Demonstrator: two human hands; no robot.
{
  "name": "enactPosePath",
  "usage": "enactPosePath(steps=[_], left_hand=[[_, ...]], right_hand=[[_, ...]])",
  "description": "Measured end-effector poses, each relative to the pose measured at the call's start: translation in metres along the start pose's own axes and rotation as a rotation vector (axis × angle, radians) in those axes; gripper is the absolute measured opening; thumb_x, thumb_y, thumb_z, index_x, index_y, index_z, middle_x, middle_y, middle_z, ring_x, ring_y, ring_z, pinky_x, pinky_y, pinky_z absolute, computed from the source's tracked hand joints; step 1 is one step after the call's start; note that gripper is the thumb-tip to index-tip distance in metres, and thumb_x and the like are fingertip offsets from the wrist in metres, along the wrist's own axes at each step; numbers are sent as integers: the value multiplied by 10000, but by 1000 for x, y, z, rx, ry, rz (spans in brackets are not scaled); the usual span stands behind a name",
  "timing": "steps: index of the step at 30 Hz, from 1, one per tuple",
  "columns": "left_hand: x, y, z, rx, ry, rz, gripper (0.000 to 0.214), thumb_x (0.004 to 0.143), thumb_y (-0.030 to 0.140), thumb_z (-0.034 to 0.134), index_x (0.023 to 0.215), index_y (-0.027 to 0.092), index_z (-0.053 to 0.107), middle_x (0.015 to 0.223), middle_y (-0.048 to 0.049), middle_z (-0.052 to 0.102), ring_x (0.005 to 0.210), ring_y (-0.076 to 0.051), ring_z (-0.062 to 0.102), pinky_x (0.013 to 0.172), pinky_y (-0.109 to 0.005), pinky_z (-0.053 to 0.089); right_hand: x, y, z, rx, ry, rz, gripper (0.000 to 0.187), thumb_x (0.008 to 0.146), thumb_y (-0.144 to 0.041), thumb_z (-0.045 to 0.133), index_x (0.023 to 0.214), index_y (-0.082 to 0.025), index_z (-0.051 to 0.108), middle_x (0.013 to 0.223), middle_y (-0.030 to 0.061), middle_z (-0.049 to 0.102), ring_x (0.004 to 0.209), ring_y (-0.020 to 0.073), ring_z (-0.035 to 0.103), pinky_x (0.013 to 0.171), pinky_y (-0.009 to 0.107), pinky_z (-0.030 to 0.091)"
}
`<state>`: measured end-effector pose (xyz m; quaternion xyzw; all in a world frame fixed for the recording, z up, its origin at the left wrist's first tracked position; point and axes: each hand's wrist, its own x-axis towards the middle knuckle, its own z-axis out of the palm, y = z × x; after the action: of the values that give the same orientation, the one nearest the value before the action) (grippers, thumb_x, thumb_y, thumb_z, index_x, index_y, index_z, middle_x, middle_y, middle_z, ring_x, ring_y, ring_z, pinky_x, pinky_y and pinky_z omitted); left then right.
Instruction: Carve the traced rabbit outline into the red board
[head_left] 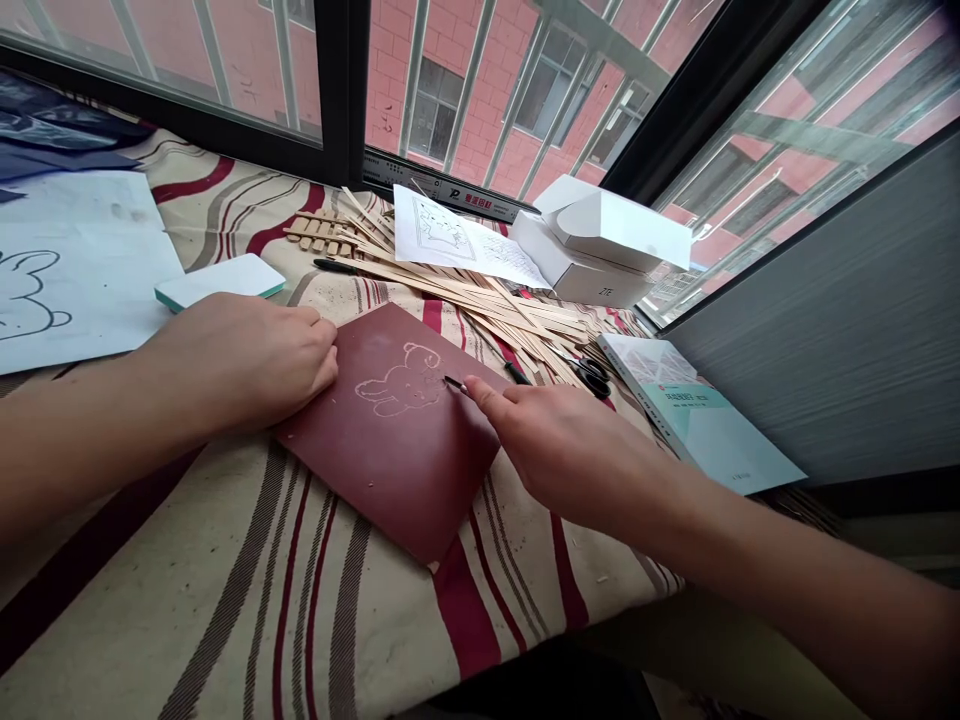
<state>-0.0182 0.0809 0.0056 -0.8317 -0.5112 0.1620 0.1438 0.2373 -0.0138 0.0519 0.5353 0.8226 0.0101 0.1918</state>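
Observation:
A reddish-brown carving board point(375, 465) lies at an angle on the striped cloth. Pale lines of a bear-like figure point(401, 385) are cut into it, and small crumbs dot the surface. My left hand point(251, 350) is closed at the board's left edge, fingers curled and pressing on it; part of the grip is hidden. In my right hand point(536, 425) is a slim carving tool point(456, 385), held like a pen. Its dark tip touches the board at the figure's right side; the handle is mostly covered by my fingers.
Behind the board lie thin wooden strips point(450, 285), a black pen point(335, 266), scissors point(592, 375) and a drawn sheet point(465, 240). A white box point(600, 250) stands by the window; a book point(701, 415) is at right. Left are a white-topped pad point(221, 280) and a drawing point(97, 240).

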Motion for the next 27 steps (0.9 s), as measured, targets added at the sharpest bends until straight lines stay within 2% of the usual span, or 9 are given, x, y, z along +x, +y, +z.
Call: enactPosePath(steps=[3,6,12,15,18,23,27], left_hand=[[0,0,-1,10,0,4,364,1046,371,367,973,213,686,961,-44,716,799,-263,699,617,-359,378],[0,0,0,-8,2,6,361,1030,365,381,981,203,700,976,-54,717,779,-260,693,639,-358,401],[2,-1,4,-77,22,-12,326,1025,374,404,938,210,672,990,-58,746,777,-258,706,615,-349,354],[2,-1,4,-81,16,-17,314,1027,363,399,921,212,654,996,-61,756,797,-254,717,582,-348,300],[1,-1,3,-73,18,-18,294,1024,362,413,929,220,652,995,-53,752,801,-254,720,579,-358,295],[1,-2,3,-93,16,-9,310,1021,352,402,940,221,670,986,-57,746,803,-268,718,586,-372,333],[-1,-2,3,-78,26,-1,301,1023,356,418,930,219,670,972,-54,735,788,-272,714,594,-379,353]], right_hand=[[-1,-5,10,94,21,54,699,1004,-91,396,1703,-82,368,1069,182,794,933,307,747,645,343,341],[0,-8,16,163,23,97,651,1027,-128,393,1677,-87,422,1073,197,797,920,314,761,636,337,349],[2,-1,12,138,16,75,618,1045,-148,383,1657,-89,446,1026,183,809,871,315,771,607,347,325],[1,7,8,133,-1,55,582,1063,-175,393,1635,-126,490,1213,180,803,992,322,780,669,358,387],[1,12,7,109,-21,50,610,1074,-191,395,1683,-170,428,1327,160,777,1083,325,772,706,360,415],[0,15,3,-15,-6,25,629,1052,-175,448,1678,-231,443,1206,127,814,919,275,775,581,328,293],[1,9,-9,-146,15,-65,672,967,-90,487,1635,-162,494,1019,117,809,720,235,710,527,341,192]])
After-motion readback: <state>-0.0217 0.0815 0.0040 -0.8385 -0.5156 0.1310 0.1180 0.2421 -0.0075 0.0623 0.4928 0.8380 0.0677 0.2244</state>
